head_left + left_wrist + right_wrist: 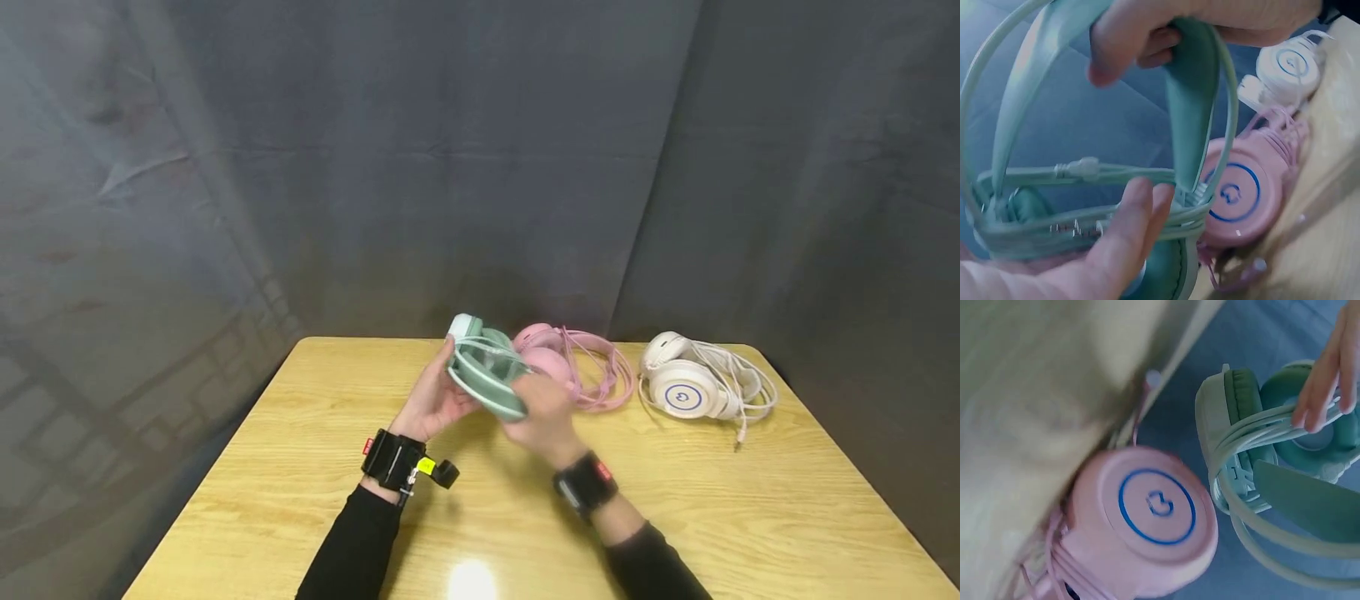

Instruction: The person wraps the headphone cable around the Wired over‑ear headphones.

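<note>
A pair of mint-green headphones (486,385) is held up above the table between both hands. My left hand (435,404) grips it at the ear cup end, thumb on the near side; in the left wrist view its fingers (1124,234) lie over the cable wrapped around the cups. My right hand (543,417), blurred, grips the headband; the left wrist view shows its fingers curled around the band. The right wrist view shows the green ear cup (1244,394) and left-hand fingers (1325,381) on the coiled cable, while the right hand is out of that view.
Pink headphones (551,364) with a bundled cable lie just behind and right of the green pair. White headphones (684,390) with a wrapped cable lie farther right on the wooden table (750,517). A dark cloth (465,183) hangs behind the table.
</note>
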### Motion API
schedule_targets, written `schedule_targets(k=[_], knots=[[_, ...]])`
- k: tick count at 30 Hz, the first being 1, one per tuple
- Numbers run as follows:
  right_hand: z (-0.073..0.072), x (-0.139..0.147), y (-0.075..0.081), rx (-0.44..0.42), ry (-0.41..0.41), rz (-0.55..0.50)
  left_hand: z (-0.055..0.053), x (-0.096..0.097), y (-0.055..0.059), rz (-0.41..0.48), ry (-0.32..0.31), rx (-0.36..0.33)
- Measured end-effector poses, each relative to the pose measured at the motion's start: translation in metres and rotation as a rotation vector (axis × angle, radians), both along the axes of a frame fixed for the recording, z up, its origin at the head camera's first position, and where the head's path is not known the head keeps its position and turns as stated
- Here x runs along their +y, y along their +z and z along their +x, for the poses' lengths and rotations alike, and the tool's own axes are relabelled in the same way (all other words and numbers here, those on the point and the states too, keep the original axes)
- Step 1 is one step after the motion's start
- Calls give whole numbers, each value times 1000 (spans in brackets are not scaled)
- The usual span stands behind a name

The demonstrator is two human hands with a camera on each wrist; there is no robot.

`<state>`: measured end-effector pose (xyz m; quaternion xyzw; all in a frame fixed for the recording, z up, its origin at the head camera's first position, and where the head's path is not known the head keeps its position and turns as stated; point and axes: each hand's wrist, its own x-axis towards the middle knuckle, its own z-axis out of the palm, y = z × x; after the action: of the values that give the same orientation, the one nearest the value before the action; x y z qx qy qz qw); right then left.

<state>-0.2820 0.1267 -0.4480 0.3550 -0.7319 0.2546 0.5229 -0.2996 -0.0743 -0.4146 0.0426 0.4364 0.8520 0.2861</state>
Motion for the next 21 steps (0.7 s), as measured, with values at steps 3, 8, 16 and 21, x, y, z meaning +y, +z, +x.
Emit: schedule_targets(k=[3, 8, 16, 21], knots=[[0, -5, -5, -73, 37, 94, 2, -7, -6, -55, 58, 5], [-5, -15, -11, -221, 33, 265, 4, -18, -22, -37, 208, 0], [-34, -29, -15, -573, -47, 462, 0, -21, -51, -16, 547, 11], [-49, -36, -15, -694, -67, 533, -1, -20, -62, -27, 659, 41]])
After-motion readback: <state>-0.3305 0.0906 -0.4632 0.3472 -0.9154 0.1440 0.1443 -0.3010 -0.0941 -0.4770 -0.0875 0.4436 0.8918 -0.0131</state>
